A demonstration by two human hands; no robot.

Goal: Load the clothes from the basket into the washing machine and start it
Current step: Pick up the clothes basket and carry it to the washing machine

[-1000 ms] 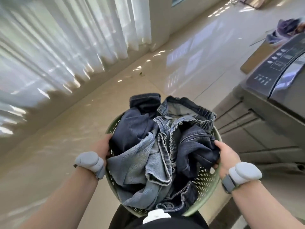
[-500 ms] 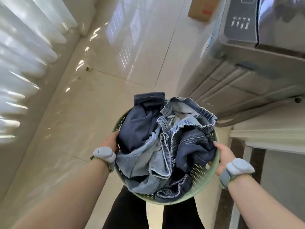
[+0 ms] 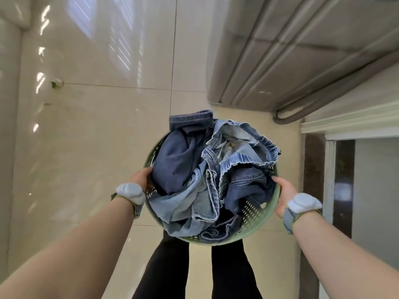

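Head view: basket [image 3: 262, 219] of clothes [image 3: 207, 175] is gripped at opposite rims by left hand [image 3: 141, 179] and right hand [image 3: 285, 192].
Room: washing machine [image 3: 280, 50] is seen beyond the right hand; bare tiled floor [image 3: 97, 126] beyond the left.

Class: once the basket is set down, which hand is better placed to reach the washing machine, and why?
Probably the right hand: the washing machine stands ahead on that side. The left hand grips the basket rim on the side towards open floor.

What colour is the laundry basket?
Pale green, with perforated walls; the head view shows the basket clearly.
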